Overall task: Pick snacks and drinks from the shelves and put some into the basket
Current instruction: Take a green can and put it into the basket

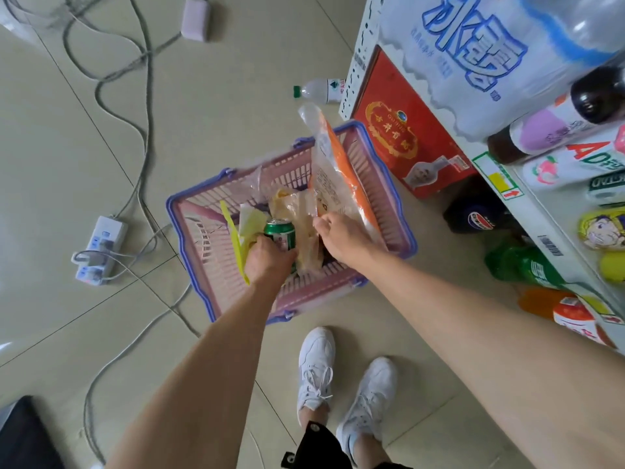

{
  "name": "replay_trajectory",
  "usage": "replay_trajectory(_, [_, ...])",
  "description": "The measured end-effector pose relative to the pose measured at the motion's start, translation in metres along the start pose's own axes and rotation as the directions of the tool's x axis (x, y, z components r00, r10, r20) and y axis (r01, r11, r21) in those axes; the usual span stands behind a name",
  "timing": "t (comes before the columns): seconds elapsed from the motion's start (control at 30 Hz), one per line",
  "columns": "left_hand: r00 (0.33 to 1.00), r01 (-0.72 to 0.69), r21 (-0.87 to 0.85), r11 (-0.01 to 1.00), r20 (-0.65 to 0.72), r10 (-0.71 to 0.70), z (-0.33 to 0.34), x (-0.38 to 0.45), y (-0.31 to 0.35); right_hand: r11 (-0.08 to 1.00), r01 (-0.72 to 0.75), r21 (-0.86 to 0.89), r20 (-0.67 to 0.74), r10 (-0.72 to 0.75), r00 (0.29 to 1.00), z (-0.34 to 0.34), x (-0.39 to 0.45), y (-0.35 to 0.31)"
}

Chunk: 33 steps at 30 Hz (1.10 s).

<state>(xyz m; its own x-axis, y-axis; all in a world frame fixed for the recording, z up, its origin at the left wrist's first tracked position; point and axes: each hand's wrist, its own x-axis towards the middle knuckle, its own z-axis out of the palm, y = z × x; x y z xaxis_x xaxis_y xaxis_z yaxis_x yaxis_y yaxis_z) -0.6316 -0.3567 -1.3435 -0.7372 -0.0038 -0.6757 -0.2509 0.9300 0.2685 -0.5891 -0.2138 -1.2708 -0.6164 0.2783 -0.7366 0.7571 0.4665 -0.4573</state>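
Observation:
A pink basket with a blue rim stands on the tiled floor in front of my feet. My left hand reaches into it and grips a green can, upright among yellow and clear snack wrappers. My right hand pinches the lower edge of a tall orange-and-clear snack bag that stands on end against the basket's right side. A pale wrapped snack lies between the two hands.
A white shelf on the right carries several drink bottles and a water pack. A red box, dark and green bottles sit below. A water bottle, power strip and cables lie on the floor.

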Motion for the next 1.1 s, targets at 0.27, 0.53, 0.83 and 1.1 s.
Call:
replay_trajectory(0.27, [1.0, 0.009, 0.019, 1.0, -0.008, -0.009, 0.012, 0.01, -0.006, 0.998, 0.012, -0.055, 0.006, -0.012, 1.0, 0.009, 0.011, 0.001])
replay_trajectory(0.53, [0.999, -0.034, 0.014, 0.999, 0.019, 0.034, -0.004, -0.006, -0.002, 0.999, 0.03, -0.043, -0.009, -0.03, 1.0, -0.001, -0.008, 0.002])
replay_trajectory(0.83, [0.974, -0.221, -0.22, 0.95, -0.003, 0.225, -0.03, -0.068, 0.052, 0.994, 0.038, 0.107, -0.086, -0.029, 0.996, -0.042, -0.066, 0.002])
replay_trajectory(1.1, [0.903, -0.374, -0.404, 0.835, 0.048, 0.427, -0.022, -0.159, 0.132, 0.958, 0.082, 0.275, -0.434, 0.048, 0.9, -0.119, -0.137, 0.054])
